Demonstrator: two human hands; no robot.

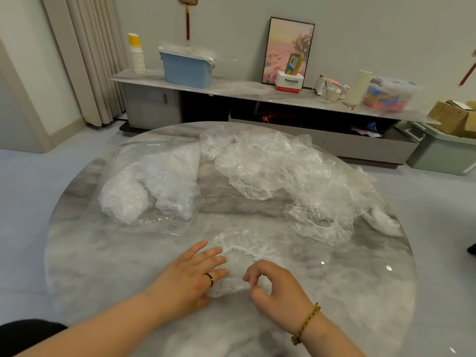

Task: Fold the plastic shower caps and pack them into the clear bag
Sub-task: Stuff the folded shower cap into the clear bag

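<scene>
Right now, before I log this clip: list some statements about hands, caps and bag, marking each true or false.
1. The left hand lies flat on the crumpled clear plastic shower cap. True.
2. The right hand rests idle, off that cap. False: it pinches the cap's edge.
3. The clear plastic bag lies on the round marble table's right side. False: left; the pile of loose caps lies right.
4. The clear plastic bag already holds bunched white plastic. True.

Head camera, looking forward-down, close over round table (103, 266).
</scene>
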